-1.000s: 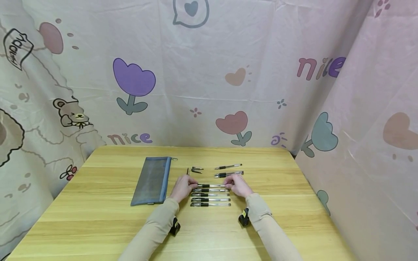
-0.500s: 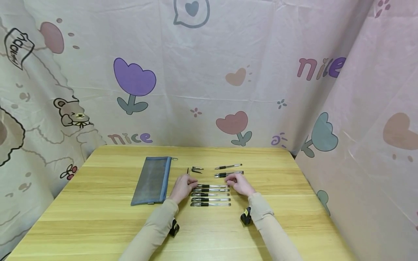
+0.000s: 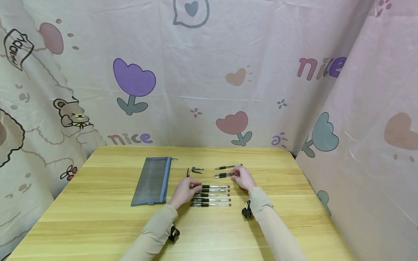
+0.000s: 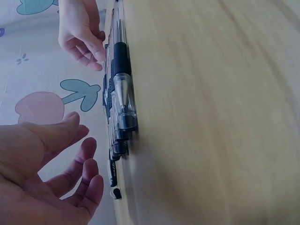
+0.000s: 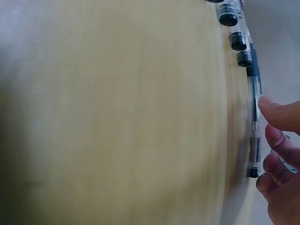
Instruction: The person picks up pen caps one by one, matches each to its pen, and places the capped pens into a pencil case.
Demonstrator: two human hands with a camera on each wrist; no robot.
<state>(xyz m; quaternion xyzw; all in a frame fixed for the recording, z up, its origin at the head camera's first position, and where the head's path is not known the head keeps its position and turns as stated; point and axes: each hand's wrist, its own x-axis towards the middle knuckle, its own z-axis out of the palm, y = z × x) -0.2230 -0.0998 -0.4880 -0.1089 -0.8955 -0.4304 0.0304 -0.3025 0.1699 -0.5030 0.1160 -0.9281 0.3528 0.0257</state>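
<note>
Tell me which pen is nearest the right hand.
The pen just beyond the row of five: its rear end lies at the right hand, closer than the row or the farthest pen.

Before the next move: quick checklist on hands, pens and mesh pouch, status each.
1. Left hand empty: ok, holds nothing.
2. Right hand gripping the black-grip pen at its fingertips: not ok, thumb and index finger stand apart.
3. Five-pen row lying side by side: ok.
4. Nearest row pen capped: ok, clear cap over the tip.
5. Mesh zipper pouch flat on the wood-grain table: ok.
6. Pouch zipper open: cannot tell.
</note>
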